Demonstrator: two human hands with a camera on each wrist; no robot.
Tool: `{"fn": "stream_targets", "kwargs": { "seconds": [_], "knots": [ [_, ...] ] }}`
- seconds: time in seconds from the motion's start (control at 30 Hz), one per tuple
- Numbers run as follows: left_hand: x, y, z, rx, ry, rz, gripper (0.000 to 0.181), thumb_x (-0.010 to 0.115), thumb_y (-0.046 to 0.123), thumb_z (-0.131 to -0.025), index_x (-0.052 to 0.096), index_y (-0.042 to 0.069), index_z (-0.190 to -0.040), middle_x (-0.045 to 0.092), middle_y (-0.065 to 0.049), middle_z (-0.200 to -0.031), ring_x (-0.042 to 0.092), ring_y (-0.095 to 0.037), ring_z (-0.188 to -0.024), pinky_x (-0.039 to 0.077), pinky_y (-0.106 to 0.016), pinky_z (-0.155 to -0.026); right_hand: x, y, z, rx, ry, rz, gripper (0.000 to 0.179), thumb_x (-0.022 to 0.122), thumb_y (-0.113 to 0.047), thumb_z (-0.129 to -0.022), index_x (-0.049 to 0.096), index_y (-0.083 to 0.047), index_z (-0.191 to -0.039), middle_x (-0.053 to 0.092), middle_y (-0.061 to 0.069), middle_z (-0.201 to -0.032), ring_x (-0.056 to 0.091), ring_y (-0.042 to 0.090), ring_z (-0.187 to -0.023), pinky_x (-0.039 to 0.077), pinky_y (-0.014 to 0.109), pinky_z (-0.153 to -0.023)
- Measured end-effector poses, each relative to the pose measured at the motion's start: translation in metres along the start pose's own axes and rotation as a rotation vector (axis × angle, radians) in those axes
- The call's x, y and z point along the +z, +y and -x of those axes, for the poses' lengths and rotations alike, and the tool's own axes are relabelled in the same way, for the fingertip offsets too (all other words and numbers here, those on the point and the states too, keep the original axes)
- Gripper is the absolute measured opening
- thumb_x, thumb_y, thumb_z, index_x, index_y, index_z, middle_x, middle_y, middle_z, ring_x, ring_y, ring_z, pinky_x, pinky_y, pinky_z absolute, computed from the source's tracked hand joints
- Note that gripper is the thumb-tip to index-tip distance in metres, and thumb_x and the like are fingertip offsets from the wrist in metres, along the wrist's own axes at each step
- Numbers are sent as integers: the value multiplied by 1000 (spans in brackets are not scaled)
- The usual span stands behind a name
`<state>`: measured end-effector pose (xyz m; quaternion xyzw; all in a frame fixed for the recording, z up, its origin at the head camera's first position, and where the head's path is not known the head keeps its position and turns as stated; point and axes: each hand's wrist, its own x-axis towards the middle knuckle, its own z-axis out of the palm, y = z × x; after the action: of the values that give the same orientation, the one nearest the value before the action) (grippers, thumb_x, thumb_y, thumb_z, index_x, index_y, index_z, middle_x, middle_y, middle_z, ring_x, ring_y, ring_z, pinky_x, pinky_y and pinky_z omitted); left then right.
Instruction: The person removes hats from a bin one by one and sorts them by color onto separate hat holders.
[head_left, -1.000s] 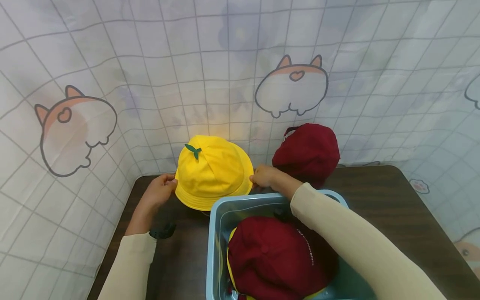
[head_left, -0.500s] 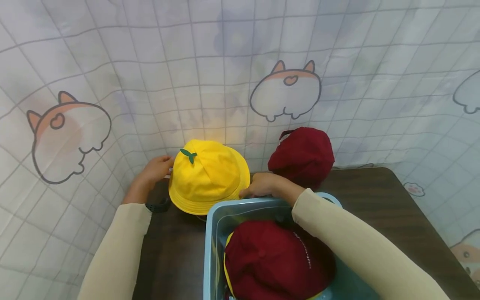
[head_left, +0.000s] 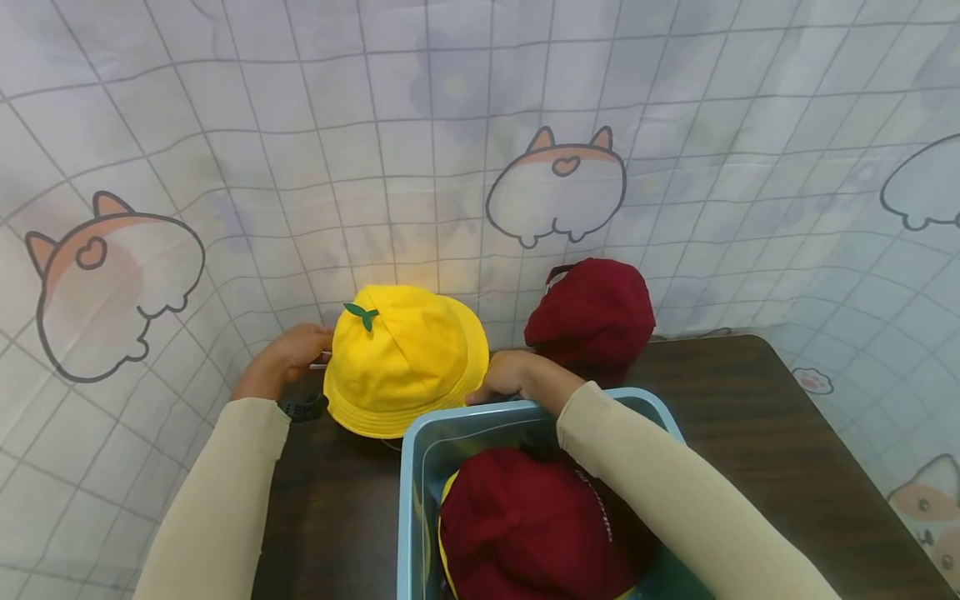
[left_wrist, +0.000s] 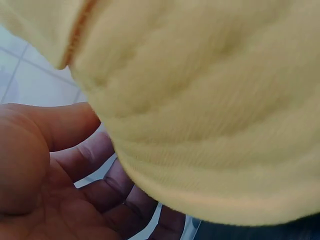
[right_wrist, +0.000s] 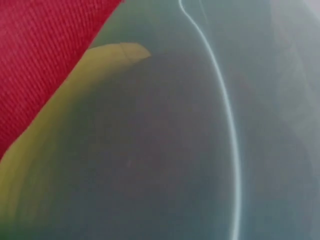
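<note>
At the worktop's point(head_left: 322, 517) far left, yellow hat point(head_left: 405, 358) just beyond blue bin point(head_left: 407, 508), left hand point(head_left: 291, 350) at hat's left edge, right hand point(head_left: 519, 373) at right edge, fingertips partly hidden, cannot tell either grip

Left grip point(head_left: 291, 350): tips hidden behind hat point(head_left: 405, 358). Right grip point(head_left: 517, 373): partly hidden behind bin point(head_left: 407, 508). Bin: near end cut off.

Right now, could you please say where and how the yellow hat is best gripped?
I'd probably grip the yellow hat by its left brim, coming from the left: the brim flares outward there, while the blue tub crowds its front right.
</note>
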<state>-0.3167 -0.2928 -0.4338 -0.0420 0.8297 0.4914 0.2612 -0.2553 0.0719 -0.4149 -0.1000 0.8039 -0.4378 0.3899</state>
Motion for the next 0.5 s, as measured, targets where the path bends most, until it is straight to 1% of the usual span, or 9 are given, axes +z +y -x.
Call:
{"fn": "stream_targets", "kwargs": {
  "seconds": [0.07, 0.1, 0.13, 0.2, 0.3, 0.37, 0.4, 0.5],
  "knots": [
    [1, 0, 0, -2, -5, 7, 38, 49, 22, -107, 58, -4, -133, 51, -8, -132, 57, -23, -113, 52, -37, -100, 1, 0, 0, 13, 17, -14, 13, 75, -11, -93, 70, 0, -97, 63, -2, -80, 60, 13, -74, 51, 22, -72],
    [2, 0, 0, 1, -7, 7, 35, 49, 23, -107, 60, -3, -129, 53, -6, -127, 57, -23, -113, 52, -36, -99, 1, 0, 0, 20, 33, -9, 13, 76, -12, -92, 70, -1, -96, 63, -2, -80, 60, 13, -74, 51, 22, -71],
    [3, 0, -1, 5, -11, 12, 32, 48, 23, -107, 63, -1, -122, 55, -5, -120, 57, -22, -110, 53, -35, -98, 1, 0, 0, 28, 48, -3, 12, 76, -12, -92, 70, -2, -95, 63, -2, -80, 60, 13, -74, 51, 23, -71],
    [4, 1, -3, 13, -10, 19, 26, 47, 21, -107, 66, 3, -106, 56, -1, -102, 57, -19, -100, 53, -31, -91, 1, 0, -1, 41, 71, 9, 11, 77, -13, -91, 70, -4, -92, 63, -2, -80, 60, 14, -74, 51, 23, -71],
    [5, 1, -5, 24, 0, 37, 31, 44, 16, -107, 65, 10, -86, 51, 4, -77, 55, -16, -83, 52, -28, -79, 2, 0, -1, 60, 94, 31, 12, 78, -14, -90, 69, -6, -90, 63, -1, -80, 60, 15, -75, 51, 24, -71],
    [6, 1, -7, 22, 15, 53, 35, 42, 13, -107, 64, 12, -79, 47, 5, -69, 53, -14, -75, 52, -27, -73, 2, -1, -2, 69, 105, 51, 13, 78, -14, -90, 68, -8, -87, 62, 0, -80, 59, 16, -75, 50, 24, -70],
    [6, 0, -7, 21, 24, 54, 37, 42, 13, -107, 64, 12, -78, 46, 5, -67, 52, -14, -73, 51, -26, -71, 3, -1, -2, 71, 111, 64, 14, 79, -14, -89, 67, -9, -85, 61, 0, -80, 58, 16, -74, 50, 24, -70],
    [8, -1, -7, 14, 58, 49, 34, 41, 13, -107, 64, 11, -82, 44, 5, -67, 51, -14, -73, 50, -26, -71, 4, -2, -3, 76, 132, 133, 18, 78, -14, -89, 62, -10, -79, 56, 1, -79, 55, 17, -72, 47, 24, -66]
  ]
}}
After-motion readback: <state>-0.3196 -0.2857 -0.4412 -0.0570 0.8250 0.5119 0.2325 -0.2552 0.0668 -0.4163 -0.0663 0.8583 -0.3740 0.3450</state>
